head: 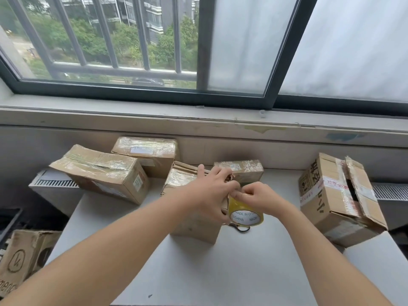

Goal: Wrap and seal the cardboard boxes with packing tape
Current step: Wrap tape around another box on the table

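White table (220, 272) pushed up under a barred window, cardboard all over it. The box (194, 230) being worked on stands upright mid-table, right in front of the person. The left hand (212, 191) is clamped over its top right corner, fingers spread and curling over the top, thumb down the near side. The right hand (258, 197) has thumb and fingertips pinched together at the top of the yellow tape roll (245, 208), which sits tight against the box's right side. It's probably picking up the loose end, but I can't actually see it.

Handling-wise, my guess is the box is light and a bit soft. The board looks creased and already taped over, so it'll dent if squeezed mid-panel, and edges and corners are the spots to hold. The roll is stiff, so grip it by the core. The film itself is thin, clingy and slick, so keep it taut or it folds onto itself.

Scissors (241, 228) peek out from under the roll. There's a half-open box (335, 199) on the right and taped ones (99, 173) at back left.
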{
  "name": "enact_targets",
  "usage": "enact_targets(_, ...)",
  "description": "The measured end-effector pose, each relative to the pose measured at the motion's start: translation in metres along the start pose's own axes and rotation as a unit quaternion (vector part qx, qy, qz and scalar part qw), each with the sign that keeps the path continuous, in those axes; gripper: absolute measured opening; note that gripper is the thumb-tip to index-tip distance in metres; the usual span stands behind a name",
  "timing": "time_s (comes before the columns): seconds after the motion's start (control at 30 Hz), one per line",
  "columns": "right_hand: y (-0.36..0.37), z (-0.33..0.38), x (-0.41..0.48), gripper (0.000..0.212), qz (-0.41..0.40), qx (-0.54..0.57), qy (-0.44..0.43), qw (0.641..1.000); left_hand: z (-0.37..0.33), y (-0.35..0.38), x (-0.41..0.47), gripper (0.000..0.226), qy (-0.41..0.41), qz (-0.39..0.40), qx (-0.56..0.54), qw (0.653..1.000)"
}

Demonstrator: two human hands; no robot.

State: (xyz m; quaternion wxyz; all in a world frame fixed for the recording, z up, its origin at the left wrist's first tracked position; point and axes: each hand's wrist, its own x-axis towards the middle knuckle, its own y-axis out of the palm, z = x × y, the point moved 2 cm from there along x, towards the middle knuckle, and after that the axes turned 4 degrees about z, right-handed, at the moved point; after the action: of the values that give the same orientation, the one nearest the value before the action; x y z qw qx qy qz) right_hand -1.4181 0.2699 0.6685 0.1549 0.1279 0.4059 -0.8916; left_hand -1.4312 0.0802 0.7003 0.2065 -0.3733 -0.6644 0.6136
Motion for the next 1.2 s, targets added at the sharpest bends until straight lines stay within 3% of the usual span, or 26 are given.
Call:
enact_targets(0.13,-0.029,0.031,-0.009,0.053,-0.025,0.121,-0.087,0.989,0.043,-0.014,-0.036,0.08,0.031,-0.059,-0.098,0.993)
enact_targets(0.2,-0.036,0.058,-0.014,0.049,-0.013,0.192,-0.142,0.971,0.064,-0.016,-0.062,0.078,0.029,-0.121,-0.227,0.966)
enact_targets(0.3,-0.022,0.095,-0.008,0.045,0.017,0.202,-0.181,0.962,0.085,0.007,-0.095,0.077,0.001,-0.181,-0.332,0.926)
enact_targets(0.47,0.048,0.119,0.024,0.028,0.109,0.09,-0.153,0.978,0.104,0.079,-0.137,0.097,-0.1,-0.128,-0.336,0.928)
enact_targets(0.53,0.075,0.122,0.032,0.029,0.131,0.052,-0.144,0.979,0.106,0.097,-0.144,0.104,-0.128,-0.072,-0.322,0.935)
enact_targets(0.67,0.102,0.132,0.039,0.039,0.143,0.033,-0.14,0.979,0.108,0.111,-0.136,0.123,-0.162,-0.008,-0.278,0.947)
enact_targets(0.73,0.105,0.135,0.04,0.034,0.135,0.034,-0.136,0.981,0.107,0.111,-0.128,0.134,-0.176,-0.002,-0.289,0.941)
enact_targets(0.8,0.102,0.135,0.039,0.033,0.143,0.025,-0.134,0.98,0.106,0.115,-0.124,0.134,-0.179,-0.009,-0.321,0.93)
enact_targets(1.0,0.034,0.093,0.037,0.074,0.117,-0.121,-0.12,0.978,0.111,0.124,-0.127,0.133,-0.159,-0.018,-0.307,0.938)
enact_targets(1.2,-0.028,0.032,0.021,0.068,0.096,-0.25,-0.031,0.963,0.11,0.121,-0.124,0.131,-0.147,-0.022,-0.315,0.938)
